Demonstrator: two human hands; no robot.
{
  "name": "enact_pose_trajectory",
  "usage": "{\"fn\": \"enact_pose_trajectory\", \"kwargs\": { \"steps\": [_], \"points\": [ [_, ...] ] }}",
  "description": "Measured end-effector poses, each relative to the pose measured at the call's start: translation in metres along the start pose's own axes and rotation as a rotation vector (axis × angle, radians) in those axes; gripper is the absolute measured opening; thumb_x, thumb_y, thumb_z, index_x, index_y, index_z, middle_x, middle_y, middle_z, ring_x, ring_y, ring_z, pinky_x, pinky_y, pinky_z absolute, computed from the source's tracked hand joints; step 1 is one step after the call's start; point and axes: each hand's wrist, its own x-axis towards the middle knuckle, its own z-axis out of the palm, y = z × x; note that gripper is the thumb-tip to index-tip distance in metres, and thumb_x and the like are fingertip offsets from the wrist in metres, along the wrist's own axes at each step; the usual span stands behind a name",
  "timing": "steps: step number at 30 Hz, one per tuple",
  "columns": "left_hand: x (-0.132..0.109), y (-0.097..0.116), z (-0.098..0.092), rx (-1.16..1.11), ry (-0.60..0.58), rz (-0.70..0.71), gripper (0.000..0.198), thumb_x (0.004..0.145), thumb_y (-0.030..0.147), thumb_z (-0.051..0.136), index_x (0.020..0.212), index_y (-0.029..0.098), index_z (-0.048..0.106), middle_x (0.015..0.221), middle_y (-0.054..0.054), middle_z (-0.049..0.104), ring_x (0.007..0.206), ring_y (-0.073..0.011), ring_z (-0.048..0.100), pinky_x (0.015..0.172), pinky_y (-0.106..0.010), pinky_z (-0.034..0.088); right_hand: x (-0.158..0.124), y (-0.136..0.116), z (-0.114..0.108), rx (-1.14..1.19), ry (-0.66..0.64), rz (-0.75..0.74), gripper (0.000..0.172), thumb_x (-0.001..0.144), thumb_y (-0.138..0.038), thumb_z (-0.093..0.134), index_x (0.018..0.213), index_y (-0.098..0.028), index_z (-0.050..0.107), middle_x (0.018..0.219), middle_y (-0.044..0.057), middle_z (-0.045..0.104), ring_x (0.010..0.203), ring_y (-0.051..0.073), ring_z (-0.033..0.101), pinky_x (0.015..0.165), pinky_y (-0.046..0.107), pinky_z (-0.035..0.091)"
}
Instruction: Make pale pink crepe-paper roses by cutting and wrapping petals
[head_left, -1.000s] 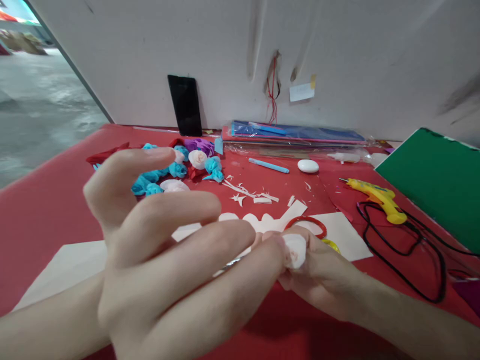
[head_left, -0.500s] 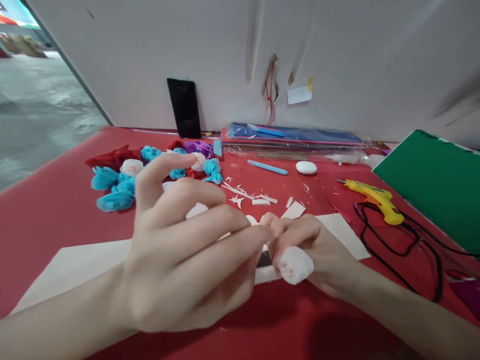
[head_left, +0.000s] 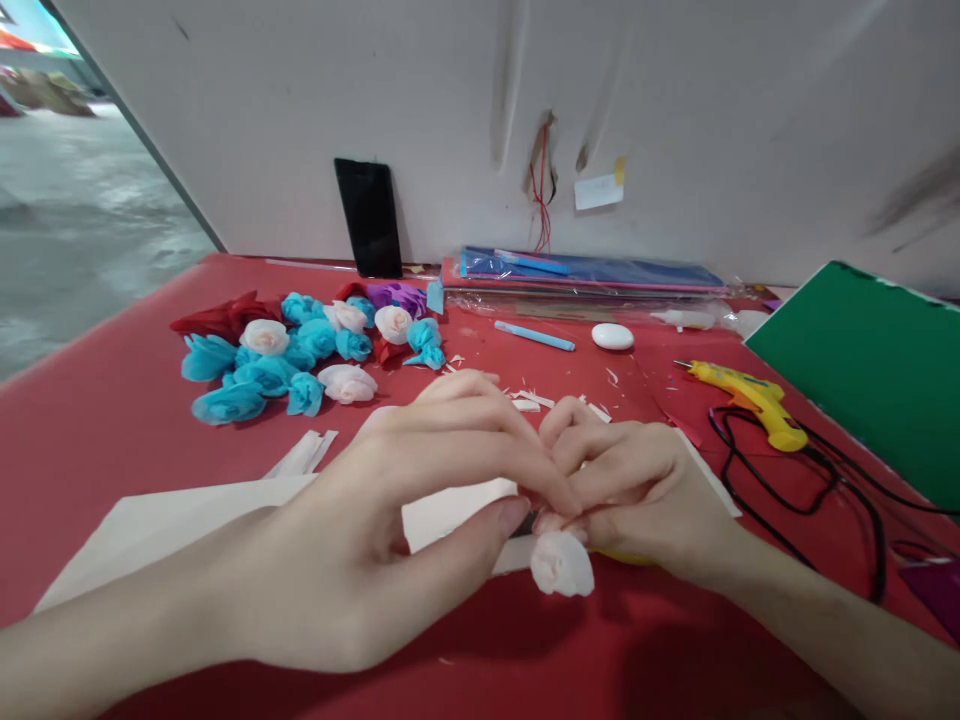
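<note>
A pale pinkish-white paper rose [head_left: 561, 563] hangs below the fingertips of my right hand [head_left: 637, 480], which is closed on its base. My left hand [head_left: 420, 490] arches in from the left, its index fingertip touching the right fingers just above the rose. Its thumb stands apart from the index finger, with a gap between them. Beneath both hands lies white paper [head_left: 457, 510], with a small dark patch partly hidden behind the fingers. Something yellow [head_left: 626, 556] shows under my right hand, mostly covered.
Blue, red, purple and pale paper flowers [head_left: 315, 340] lie in a heap at the left. A yellow glue gun [head_left: 750, 395] with black cord [head_left: 870, 510] rests at the right beside a green board [head_left: 862, 370]. A phone [head_left: 369, 218] leans on the wall. Paper scraps [head_left: 529, 400] lie beyond the hands.
My left hand has lowered and its raised fingers have come down over the right fingers, uncovering the flower heap. The rose has shifted slightly left and down with my right hand.
</note>
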Motion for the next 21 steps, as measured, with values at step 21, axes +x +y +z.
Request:
{"fn": "enact_pose_trajectory", "kwargs": {
  "steps": [21],
  "points": [
    [0.002,-0.004,-0.004,-0.411,-0.239,-0.346,0.02,0.088,0.006,0.06,0.085,0.024,0.066,0.086,0.008,0.07,0.077,-0.0057,0.064,0.076,-0.012,0.052,-0.007,0.017,0.001,0.601,-0.196,0.4,0.014,0.075,-0.018,0.084,0.088,-0.025,0.083,0.08,0.001,0.073,0.078,0.01,0.064,0.074,0.022,0.051]
  ]
}}
